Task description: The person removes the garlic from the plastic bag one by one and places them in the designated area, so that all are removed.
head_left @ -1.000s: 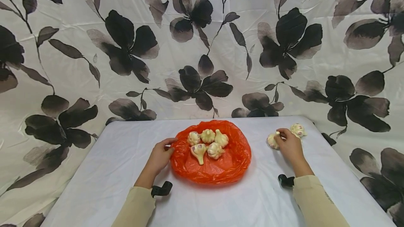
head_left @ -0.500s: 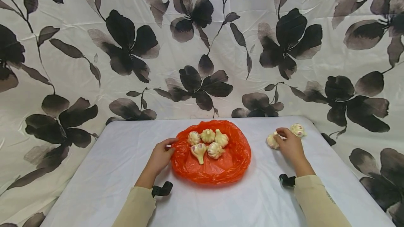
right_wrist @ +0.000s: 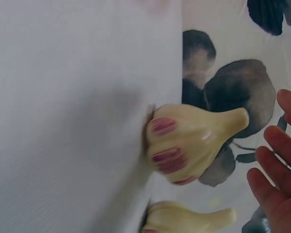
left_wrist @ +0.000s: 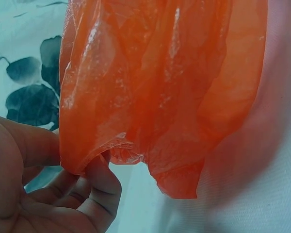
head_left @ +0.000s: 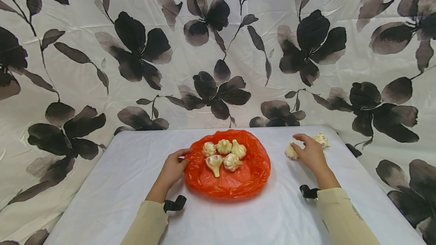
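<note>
Garlic bulbs [head_left: 232, 162], five of them, lie bunched inside the red plastic bag [head_left: 238, 184] in front of you, three at the back and two nearer your side. Your left hand [head_left: 173, 169] pinches the bag's left edge between thumb and fingers. Your right hand [head_left: 312, 156] is off to the right above the white-covered worktop [head_left: 272, 218], its fingers spread wide. Just by its thumb you have a loose bulb [head_left: 291, 152], with a second loose bulb [head_left: 321, 139] behind your knuckles (your right wrist view shows both with stems pointing away from the worktop, clear of your fingers). Behind it all hangs a floral cloth [head_left: 204, 52].
</note>
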{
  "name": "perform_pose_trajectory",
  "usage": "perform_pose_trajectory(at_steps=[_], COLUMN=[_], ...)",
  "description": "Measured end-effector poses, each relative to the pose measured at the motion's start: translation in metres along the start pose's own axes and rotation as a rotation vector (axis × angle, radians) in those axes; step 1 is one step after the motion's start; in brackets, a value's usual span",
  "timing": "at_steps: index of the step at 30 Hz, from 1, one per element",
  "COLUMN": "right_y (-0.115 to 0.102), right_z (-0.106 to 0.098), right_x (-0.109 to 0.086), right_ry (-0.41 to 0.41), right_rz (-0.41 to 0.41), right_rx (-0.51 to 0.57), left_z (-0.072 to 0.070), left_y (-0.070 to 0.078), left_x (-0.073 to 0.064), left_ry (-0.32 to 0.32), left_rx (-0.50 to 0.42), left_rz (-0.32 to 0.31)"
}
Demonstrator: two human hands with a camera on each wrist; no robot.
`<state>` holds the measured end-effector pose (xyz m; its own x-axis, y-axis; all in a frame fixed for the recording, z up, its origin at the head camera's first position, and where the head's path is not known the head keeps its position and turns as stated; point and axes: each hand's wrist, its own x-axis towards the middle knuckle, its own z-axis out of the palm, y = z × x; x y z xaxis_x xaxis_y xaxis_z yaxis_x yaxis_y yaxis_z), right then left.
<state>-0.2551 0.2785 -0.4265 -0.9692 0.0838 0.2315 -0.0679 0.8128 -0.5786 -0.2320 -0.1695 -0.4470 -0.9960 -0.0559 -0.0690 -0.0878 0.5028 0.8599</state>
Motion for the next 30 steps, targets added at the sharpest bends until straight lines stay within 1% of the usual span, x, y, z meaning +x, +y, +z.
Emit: perform_pose_trajectory(at_steps=[3, 7, 10, 15, 22, 28, 30], right_y=[-0.007, -0.019, -0.028, -0.042, -0.06, -0.077, -0.082], right_z=[-0.002, -0.001, -0.001, 0.002, 0.012, 0.022, 0.025], right_x=[-0.002, -0.002, -0.001, -0.001, -0.004, -0.006, -0.007], right_ry=[0.005, 0.029, 0.049, 0.05, 0.043, 0.037, 0.03], right_rz=[-0.027, -0.083, -0.131, -0.189, -0.272, -0.359, -0.375], right_rx=[-0.004, 0.005, 0.021, 0.021, 0.031, 0.038, 0.041], left_z=[-0.001, -0.001, -0.001, -0.002, -0.001, -0.001, -0.002], left_y=[0.0, 0.0, 0.002, 0.003, 0.001, 0.003, 0.003], left_x=[0.0, 0.0, 0.001, 0.002, 0.003, 0.003, 0.003], left_ry=[-0.006, -0.012, -0.011, -0.013, -0.011, -0.012, -0.011], left_rx=[0.007, 0.001, -0.009, -0.004, 0.012, 0.01, 0.012], left_rz=[-0.008, -0.014, -0.008, -0.005, -0.009, -0.011, -0.009])
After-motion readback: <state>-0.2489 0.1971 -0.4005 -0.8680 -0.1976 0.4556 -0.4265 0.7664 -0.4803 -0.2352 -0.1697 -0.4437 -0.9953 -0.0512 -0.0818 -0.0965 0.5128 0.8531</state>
